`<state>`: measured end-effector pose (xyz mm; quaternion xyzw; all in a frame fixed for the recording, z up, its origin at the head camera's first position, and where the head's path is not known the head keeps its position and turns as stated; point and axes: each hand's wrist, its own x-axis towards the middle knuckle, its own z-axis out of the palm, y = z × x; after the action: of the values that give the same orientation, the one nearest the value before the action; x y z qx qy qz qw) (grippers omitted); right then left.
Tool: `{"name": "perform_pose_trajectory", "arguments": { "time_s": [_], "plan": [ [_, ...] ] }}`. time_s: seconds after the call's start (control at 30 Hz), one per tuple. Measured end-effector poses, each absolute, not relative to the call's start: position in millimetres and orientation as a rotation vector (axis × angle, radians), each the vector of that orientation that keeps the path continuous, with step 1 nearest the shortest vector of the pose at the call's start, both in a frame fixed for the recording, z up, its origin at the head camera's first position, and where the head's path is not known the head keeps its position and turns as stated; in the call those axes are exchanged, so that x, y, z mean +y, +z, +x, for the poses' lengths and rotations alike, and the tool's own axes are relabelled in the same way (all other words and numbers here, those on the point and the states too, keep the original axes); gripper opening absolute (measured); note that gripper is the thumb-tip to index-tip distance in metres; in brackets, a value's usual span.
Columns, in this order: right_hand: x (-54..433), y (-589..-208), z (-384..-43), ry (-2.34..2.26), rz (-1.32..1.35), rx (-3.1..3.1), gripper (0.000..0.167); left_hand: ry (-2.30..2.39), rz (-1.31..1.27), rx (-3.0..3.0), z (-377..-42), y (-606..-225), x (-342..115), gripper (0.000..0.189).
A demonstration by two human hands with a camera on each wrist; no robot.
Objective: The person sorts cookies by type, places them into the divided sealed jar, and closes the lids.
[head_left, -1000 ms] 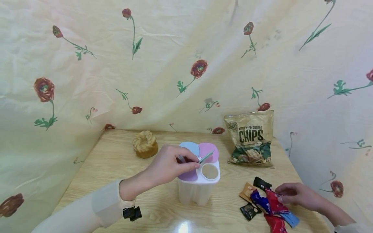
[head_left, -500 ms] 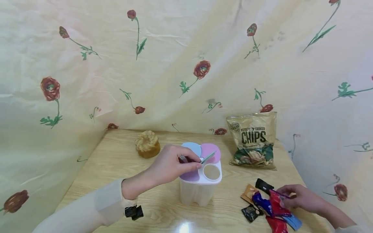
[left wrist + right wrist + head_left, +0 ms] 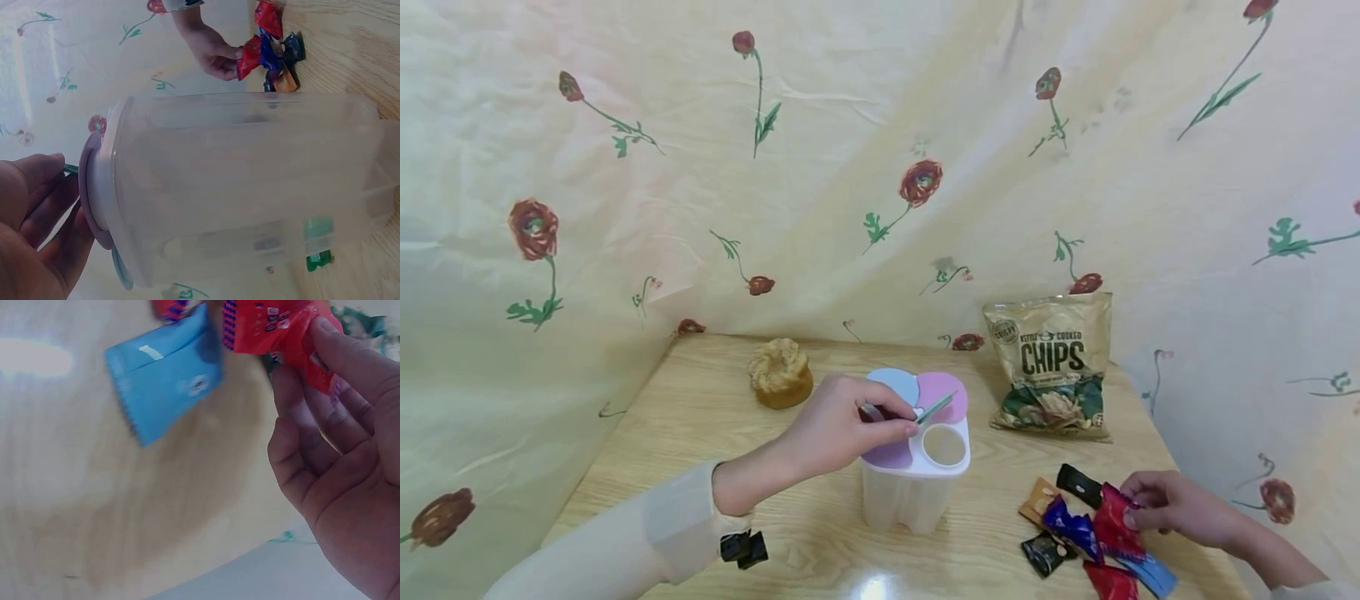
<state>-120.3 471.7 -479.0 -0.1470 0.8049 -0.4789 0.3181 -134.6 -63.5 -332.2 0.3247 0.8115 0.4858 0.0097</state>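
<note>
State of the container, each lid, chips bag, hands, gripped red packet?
Container: upright, front-right opening uncovered
Green lid: off the opening, tilted
Blue lid: closed
Pink lid: closed
Purple lid: closed, partly hidden
Chips bag: upright, looks sealed
Left hand: pinches green lid
Right hand: pinches red packet
Red packet: gripped, seal unclear

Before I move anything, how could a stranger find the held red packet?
On the wooden table, right of the container, find the cluster of small packets. The red packet is pinched by the right hand; the other red one lies loose.
</note>
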Motion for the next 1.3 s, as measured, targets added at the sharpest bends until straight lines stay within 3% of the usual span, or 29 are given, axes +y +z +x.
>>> {"name": "perform_pose_trajectory", "arguments": {
  "time_s": [0.33, 0.6, 1.03, 1.3],
  "plan": [
    [426.1, -416.1, -133.5, -1.200, -0.716, 2.381, 0.020, 1.521, 0.999, 2.571, -133.9, -332.0, -64.3, 0.004],
    [383.8, -370.7, -137.7, -1.125, -0.811, 2.539, 0.020, 1.550, 1.003, 2.560, -133.9, -333.5, -65.3, 0.004],
    [306.8, -314.1, -128.5, -1.246, -1.036, 2.741, 0.031, 1.537, 0.991, 2.563, -133.6, -331.6, -65.9, 0.007],
    [267.5, -299.4, -125.1, -1.310, -1.173, 2.686, 0.033, 1.500, 0.975, 2.579, -133.6, -330.8, -65.2, 0.006]
  ]
}}
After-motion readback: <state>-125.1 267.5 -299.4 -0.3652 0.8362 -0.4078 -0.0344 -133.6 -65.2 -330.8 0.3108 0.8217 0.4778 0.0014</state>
